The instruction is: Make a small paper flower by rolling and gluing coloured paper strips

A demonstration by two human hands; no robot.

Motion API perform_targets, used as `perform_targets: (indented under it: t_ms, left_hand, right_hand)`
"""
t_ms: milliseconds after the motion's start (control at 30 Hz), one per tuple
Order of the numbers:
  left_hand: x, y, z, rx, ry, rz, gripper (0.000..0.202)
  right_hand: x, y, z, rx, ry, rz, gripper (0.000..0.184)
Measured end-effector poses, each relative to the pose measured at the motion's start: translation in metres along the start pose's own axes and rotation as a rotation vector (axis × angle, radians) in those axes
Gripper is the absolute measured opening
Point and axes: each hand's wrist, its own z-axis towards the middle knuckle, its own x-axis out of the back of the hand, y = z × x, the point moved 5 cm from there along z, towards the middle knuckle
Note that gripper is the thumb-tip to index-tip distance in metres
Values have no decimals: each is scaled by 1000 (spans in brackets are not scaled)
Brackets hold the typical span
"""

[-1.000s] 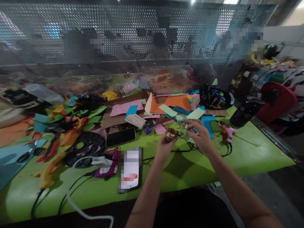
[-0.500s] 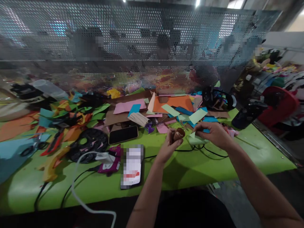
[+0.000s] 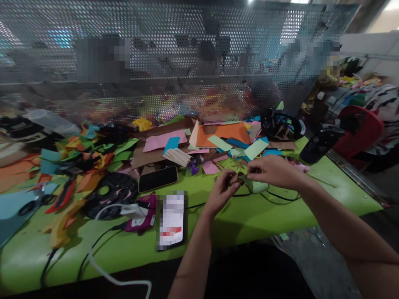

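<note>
My left hand (image 3: pixel 222 190) is closed around a small brown piece (image 3: pixel 237 178), gripping it between thumb and fingers; its exact kind I cannot make out. Close on its right, my right hand (image 3: pixel 269 171) is pinched, with a bit of pale green paper (image 3: pixel 244 177) at the fingertips, mostly hidden by them. That paper is right up against the brown piece; whether they touch is too small to tell. Just below the right hand lies a rounded pale green object (image 3: pixel 259 187) on the green tabletop (image 3: pixel 243 224), beside a black cable.
Coloured paper scraps (image 3: pixel 224 135) pile up behind my hands. To the left are a dark phone (image 3: pixel 158 179), a lit phone (image 3: pixel 171 220), a tissue pack (image 3: pixel 141 214), a black round tray (image 3: pixel 112 195) and a yellow glue gun (image 3: pixel 65 224). A perforated metal screen (image 3: pixel 174 74) stands behind.
My right hand has moved left to the brown piece, bringing the pale green paper against it. The brown piece has turned in my left hand. The view has shifted slightly.
</note>
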Motion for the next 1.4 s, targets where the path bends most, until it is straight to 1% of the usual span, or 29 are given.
perform_targets:
  t_ms: [167, 233, 333, 567, 733, 833, 1033, 1133, 1267, 1400]
  left_hand:
    - [1, 0, 1, -79, 3, 143, 35]
    - [2, -2, 0, -86, 12, 183, 36]
    - [3, -4, 0, -75, 34, 231, 37]
    - [2, -7, -2, -69, 14, 255, 35]
    - [0, -3, -3, -67, -22, 235, 29]
    - [-1, -3, -3, -55, -31, 215, 29]
    - [-1, -3, -4, -79, -5, 308, 32]
    - [-2, -1, -2, -89, 21, 336, 26]
    - [-6, 3, 0, -120, 27, 311, 18]
    - [-8, 5, 1, -131, 54, 327, 14]
  right_hand:
    - [9, -14, 1, -81, -80, -241, 19]
    - [11, -19, 0, -120, -105, -310, 20]
    - [12, -24, 0, -150, -103, -369, 22]
    - [10, -26, 2, -184, -108, -372, 24]
    - [6, -29, 5, -158, -87, -381, 27]
    - [2, -32, 6, -154, -117, -390, 29]
    - [-3, -37, 10, -168, -129, -398, 32]
    - [-4, -39, 11, -177, -127, -392, 34]
    - [-6, -43, 11, -182, -133, -395, 34]
    - [-7, -47, 12, -187, -156, -399, 34]
